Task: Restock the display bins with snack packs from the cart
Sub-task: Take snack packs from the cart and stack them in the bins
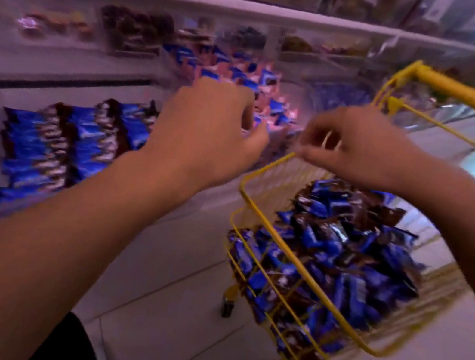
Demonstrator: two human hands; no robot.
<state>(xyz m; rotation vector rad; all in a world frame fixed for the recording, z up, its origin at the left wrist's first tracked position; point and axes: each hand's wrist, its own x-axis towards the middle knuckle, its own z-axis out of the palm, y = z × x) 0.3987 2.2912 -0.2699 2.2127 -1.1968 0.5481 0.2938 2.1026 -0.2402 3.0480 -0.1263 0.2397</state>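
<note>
Right now both hands hover mid-frame, empty: left hand [208, 124] loosely curled, right hand [353, 146] likewise. Glossy blue snack packs [342, 261] lie below them, heaped in the yellow wire cart [302, 273].

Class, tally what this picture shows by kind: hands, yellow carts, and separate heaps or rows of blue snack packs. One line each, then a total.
Hands: 2 (left hand, right hand)
Yellow cart: 1
Groups of blue snack packs: 3 (cart heap, front bin rows, back bin pile)
Total: 6
</note>
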